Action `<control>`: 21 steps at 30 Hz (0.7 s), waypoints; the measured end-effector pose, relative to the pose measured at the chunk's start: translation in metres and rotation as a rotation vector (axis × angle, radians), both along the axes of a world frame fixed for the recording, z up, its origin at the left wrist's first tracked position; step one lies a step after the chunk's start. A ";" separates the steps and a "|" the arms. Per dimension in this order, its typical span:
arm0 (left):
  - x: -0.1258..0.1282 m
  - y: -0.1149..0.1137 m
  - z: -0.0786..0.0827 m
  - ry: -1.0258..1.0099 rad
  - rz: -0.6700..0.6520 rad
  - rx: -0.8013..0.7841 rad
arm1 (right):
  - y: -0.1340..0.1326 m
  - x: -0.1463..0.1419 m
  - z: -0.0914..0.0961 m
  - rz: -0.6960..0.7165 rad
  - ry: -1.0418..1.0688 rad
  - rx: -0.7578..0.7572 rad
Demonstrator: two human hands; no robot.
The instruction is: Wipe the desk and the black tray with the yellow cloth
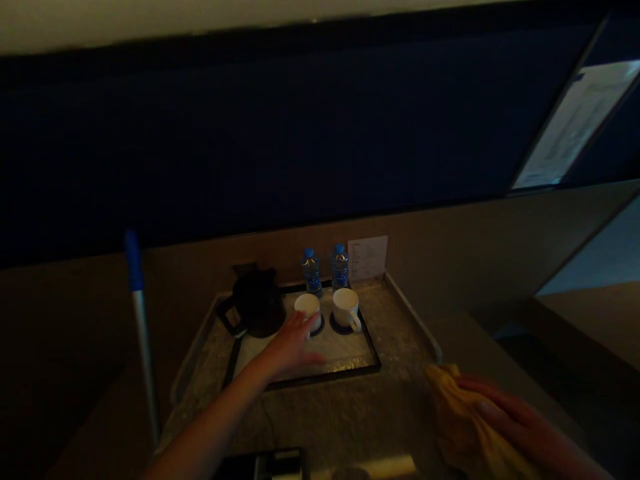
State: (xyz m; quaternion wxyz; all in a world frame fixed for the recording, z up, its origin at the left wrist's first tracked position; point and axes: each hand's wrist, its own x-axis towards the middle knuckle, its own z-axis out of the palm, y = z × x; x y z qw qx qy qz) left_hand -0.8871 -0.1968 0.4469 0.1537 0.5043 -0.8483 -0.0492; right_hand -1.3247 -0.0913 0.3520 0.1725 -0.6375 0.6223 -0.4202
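Dim scene, head view. Left hand (293,347) is stretched fwd over the tray (373,365), palm down, fingers apart and loosely extended; fingertips are at or just short of the left cup (307,308). Contact can't be confirmed in the low light. Nothing is gripped.

Right hand (505,407) is laid on a yellow cloth (460,420) at lower right, fingers flat and close together, pressed onto the cloth, which is bunched on the counter (400,320) edge.

Left cup is seen upright on a dark coaster, approx. tray centre. Right cup (346,309) is set just beside it, handle to the front-right. Kettle (255,303) is placed at tray's left end, near the left cup. Two bottles (325,268) w/ blue caps are stood at the back, behind the cups. Card (367,257) is propped against the wall, right of bottles.

Pole (143,333) w/ blue grip is stood at far left, well apart from the tray.
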 end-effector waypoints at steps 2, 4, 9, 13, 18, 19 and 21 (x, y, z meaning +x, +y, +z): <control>0.023 0.053 -0.026 0.059 -0.099 0.324 | -0.024 0.026 -0.021 0.023 0.204 0.054; 0.040 0.095 -0.059 -0.095 -0.084 0.519 | -0.043 0.060 -0.049 -0.096 0.413 0.041; 0.067 0.131 -0.117 -0.209 0.157 0.506 | -0.050 0.168 -0.105 -0.127 0.628 -0.071; 0.097 0.124 -0.091 -0.036 0.241 0.213 | -0.035 0.262 -0.107 0.141 0.638 -0.054; 0.118 0.065 -0.037 -0.010 0.216 -0.186 | -0.011 0.332 -0.098 0.538 0.536 -0.042; 0.117 0.049 -0.034 -0.033 0.182 -0.194 | -0.006 0.332 -0.098 0.587 0.518 -0.049; 0.113 0.019 -0.035 -0.082 0.141 -0.167 | 0.002 0.313 -0.104 0.644 0.517 -0.033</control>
